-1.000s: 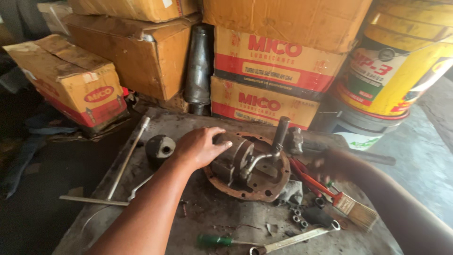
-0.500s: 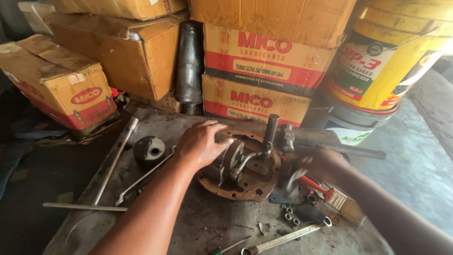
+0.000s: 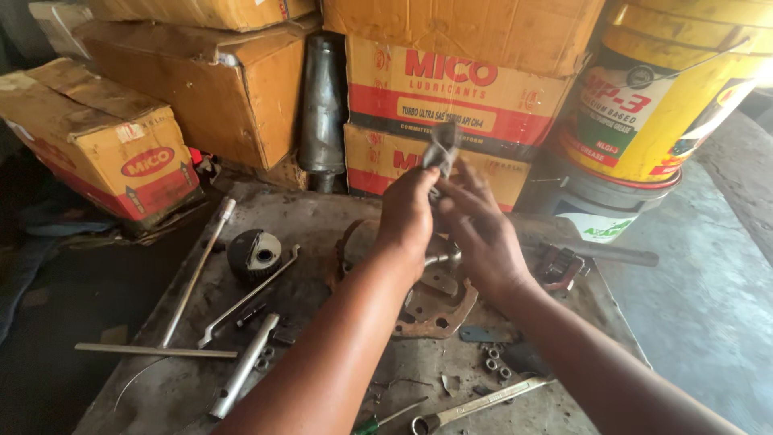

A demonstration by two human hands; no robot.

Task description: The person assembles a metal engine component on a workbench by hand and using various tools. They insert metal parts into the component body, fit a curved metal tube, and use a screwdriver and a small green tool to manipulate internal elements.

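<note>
Both hands raised over metal work plate's (image 3: 338, 217) far edge: left hand (image 3: 407, 213) and right hand (image 3: 475, 229) pinch small grey metal part (image 3: 441, 149) between fingertips, above rusty round housing (image 3: 427, 302) mid-plate.

Both hands raised together at the middle of the view

The left hand (image 3: 408, 216) is held with fingers curled and knuckles upward, fingertips pinched shut. The right hand (image 3: 475, 229) is set just beside it, fingers extended upward. Both forearms are stretched forward from below.
</note>
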